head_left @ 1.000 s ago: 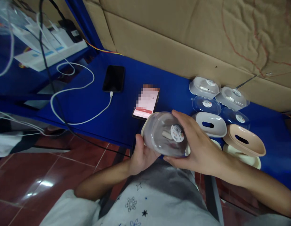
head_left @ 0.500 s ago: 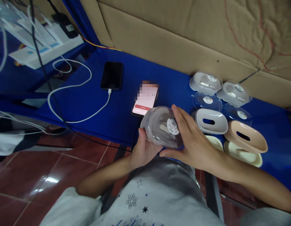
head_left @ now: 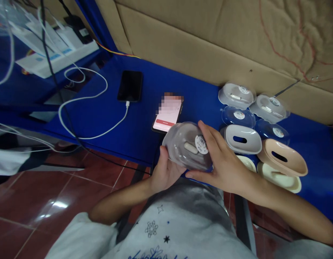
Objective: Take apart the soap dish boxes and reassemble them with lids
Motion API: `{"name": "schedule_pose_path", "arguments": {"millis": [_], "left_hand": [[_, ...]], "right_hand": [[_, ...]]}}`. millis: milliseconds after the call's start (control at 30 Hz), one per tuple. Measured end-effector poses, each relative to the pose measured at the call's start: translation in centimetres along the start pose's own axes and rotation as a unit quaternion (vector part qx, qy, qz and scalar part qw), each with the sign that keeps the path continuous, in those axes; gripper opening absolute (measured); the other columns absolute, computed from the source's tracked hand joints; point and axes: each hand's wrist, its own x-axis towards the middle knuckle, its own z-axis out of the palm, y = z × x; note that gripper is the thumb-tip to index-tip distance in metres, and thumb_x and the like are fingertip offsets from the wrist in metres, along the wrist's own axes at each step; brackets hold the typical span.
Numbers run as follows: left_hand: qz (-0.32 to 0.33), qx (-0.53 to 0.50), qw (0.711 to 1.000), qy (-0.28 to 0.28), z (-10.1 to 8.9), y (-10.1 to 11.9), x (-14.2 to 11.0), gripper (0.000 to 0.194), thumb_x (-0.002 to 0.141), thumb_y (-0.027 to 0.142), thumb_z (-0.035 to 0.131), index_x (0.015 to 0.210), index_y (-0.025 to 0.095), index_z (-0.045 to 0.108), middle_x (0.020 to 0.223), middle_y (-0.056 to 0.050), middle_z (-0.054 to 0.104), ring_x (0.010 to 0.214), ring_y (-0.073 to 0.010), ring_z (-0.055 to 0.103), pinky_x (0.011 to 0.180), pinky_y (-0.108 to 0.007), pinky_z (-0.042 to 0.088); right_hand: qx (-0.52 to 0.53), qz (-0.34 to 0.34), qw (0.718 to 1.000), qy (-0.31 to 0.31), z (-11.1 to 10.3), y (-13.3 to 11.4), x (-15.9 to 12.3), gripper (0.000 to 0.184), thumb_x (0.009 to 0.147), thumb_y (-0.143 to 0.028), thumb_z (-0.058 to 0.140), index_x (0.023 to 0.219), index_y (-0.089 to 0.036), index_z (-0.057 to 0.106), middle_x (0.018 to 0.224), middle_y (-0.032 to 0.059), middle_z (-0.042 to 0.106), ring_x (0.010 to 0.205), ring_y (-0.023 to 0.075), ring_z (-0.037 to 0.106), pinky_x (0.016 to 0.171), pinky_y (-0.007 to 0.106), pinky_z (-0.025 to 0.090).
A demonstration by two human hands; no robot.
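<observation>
Both of my hands hold one oval soap box with a clear lid just in front of the blue table's near edge. A round barcode sticker sits on the lid and a small pale piece shows through it. My left hand cups the box from below, thumb up its left side. My right hand wraps the right side, fingers laid across the lid near the sticker.
On the blue table lie a lit phone, a dark phone on a white cable, and at the right several soap boxes, white, peach and clear-lidded. Cardboard backs the table. Red floor tiles lie at the left.
The box has stayed in both hands, shifting slightly up and turning a little; the sticker and pale piece inside have rotated. My right fingers have slid across the lid.
</observation>
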Motion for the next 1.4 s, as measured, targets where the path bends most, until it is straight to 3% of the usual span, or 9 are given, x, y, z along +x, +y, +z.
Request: {"name": "schedule_pose_path", "arguments": {"millis": [233, 533, 867, 1100, 1333, 1400], "left_hand": [[0.007, 0.0, 1.0, 0.015, 0.1, 0.0, 0.0, 0.09, 0.092, 0.09, 0.061, 0.153, 0.024, 0.066, 0.162, -0.01, 0.064, 0.167, -0.0414, 0.035, 0.136, -0.056, 0.034], [0.035, 0.005, 0.999, 0.017, -0.2, -0.6, -0.5, 0.096, 0.089, 0.091, 0.064, 0.16, 0.025, 0.06, 0.164, -0.012, 0.061, 0.167, -0.0417, 0.036, 0.135, -0.058, 0.035], [0.06, 0.027, 0.998, -0.012, -0.9, -1.9, -1.4, 0.1, 0.088, 0.096, 0.057, 0.159, 0.027, 0.06, 0.162, -0.012, 0.062, 0.167, -0.0417, 0.034, 0.134, -0.056, 0.036], [0.073, 0.024, 0.997, -0.002, -1.0, -2.1, -1.1, 0.1, 0.088, 0.095, 0.06, 0.161, 0.027, 0.057, 0.166, -0.012, 0.058, 0.168, -0.0403, 0.033, 0.135, -0.055, 0.033], [0.063, -0.002, 0.995, 0.073, -0.7, -1.6, -0.9, 0.095, 0.091, 0.092, 0.06, 0.162, 0.029, 0.056, 0.166, -0.01, 0.059, 0.168, -0.0389, 0.033, 0.136, -0.055, 0.032], [0.065, 0.006, 0.995, 0.072, -0.5, -1.4, -0.8, 0.093, 0.092, 0.092, 0.059, 0.161, 0.029, 0.057, 0.165, -0.01, 0.06, 0.168, -0.0389, 0.034, 0.135, -0.055, 0.033]], "right_hand": [[-0.026, -0.026, 0.999, 0.026, 0.2, -0.3, 0.0, 0.121, 0.097, -0.07, 0.071, 0.18, -0.023, -0.003, 0.172, 0.0257, 0.04, 0.16, 0.0459, 0.043, 0.124, 0.07, 0.048], [-0.004, -0.03, 0.999, 0.027, 0.5, -0.2, 0.1, 0.126, 0.093, -0.067, 0.079, 0.18, -0.024, 0.0, 0.172, 0.0234, 0.041, 0.16, 0.0472, 0.042, 0.125, 0.068, 0.048], [-0.016, -0.105, 0.992, 0.071, 1.2, 0.9, -0.4, 0.127, 0.091, -0.069, 0.08, 0.18, -0.024, 0.001, 0.169, 0.0241, 0.044, 0.158, 0.0472, 0.045, 0.123, 0.07, 0.048], [-0.069, -0.141, 0.983, 0.097, 1.4, 1.0, -0.3, 0.13, 0.091, -0.068, 0.081, 0.179, -0.013, 0.003, 0.162, 0.0297, 0.049, 0.152, 0.0463, 0.051, 0.12, 0.066, 0.054], [-0.026, -0.074, 0.994, 0.072, 1.1, 0.5, -0.2, 0.126, 0.093, -0.072, 0.075, 0.18, -0.019, 0.001, 0.168, 0.0265, 0.045, 0.157, 0.0458, 0.047, 0.123, 0.067, 0.051], [-0.022, -0.063, 0.996, 0.062, 1.0, 0.4, -0.2, 0.127, 0.093, -0.071, 0.077, 0.18, -0.021, 0.0, 0.17, 0.0258, 0.043, 0.159, 0.0459, 0.045, 0.124, 0.068, 0.049]]}}
